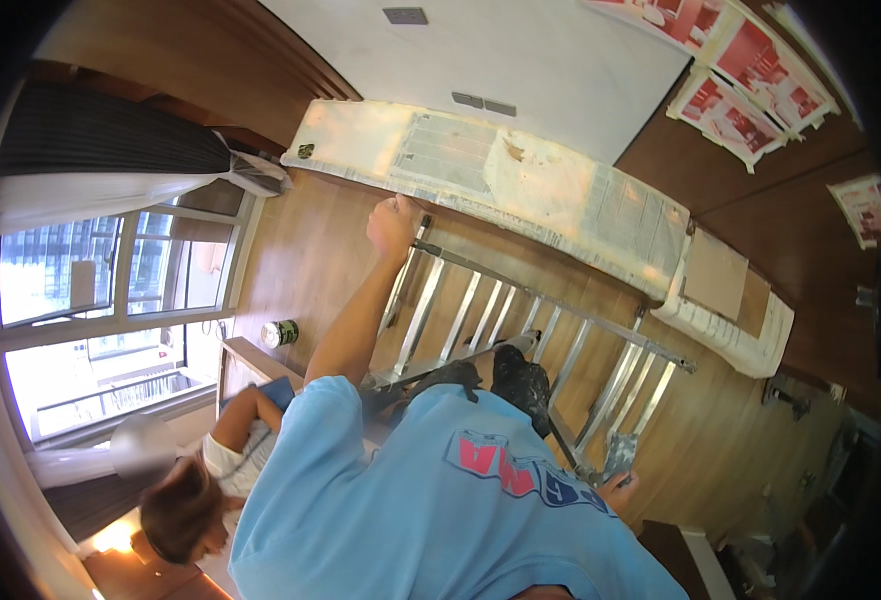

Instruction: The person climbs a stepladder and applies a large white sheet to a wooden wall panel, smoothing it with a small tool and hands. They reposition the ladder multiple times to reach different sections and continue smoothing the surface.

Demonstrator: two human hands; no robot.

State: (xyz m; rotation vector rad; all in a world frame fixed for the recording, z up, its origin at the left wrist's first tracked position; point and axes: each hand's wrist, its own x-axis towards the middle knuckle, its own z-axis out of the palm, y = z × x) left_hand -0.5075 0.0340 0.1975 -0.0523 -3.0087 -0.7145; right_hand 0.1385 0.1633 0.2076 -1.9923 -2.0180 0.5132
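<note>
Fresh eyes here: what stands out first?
The blue T-shirt filling the lower middle, then the metal ladder at centre. Next: the long, covered ledge across the top, the left hand closed just below it in frame, and the right hand holding a spattered flat tool at lower right.

mottled grey scraper (620,453), light-blue shirt (391,500)

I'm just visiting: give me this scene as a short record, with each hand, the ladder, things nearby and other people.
Left hand: reaching forward, curled; whether it grips anything is unclear
Right hand: holding a grey-smeared scraper
Ladder: metal, below the person
Ahead: low unit under taped-looking coverings
Floor: wooden, with a tin at left
Wall at right: red-and-white printed sheets
Others: one person, lower left, in a white top
</note>
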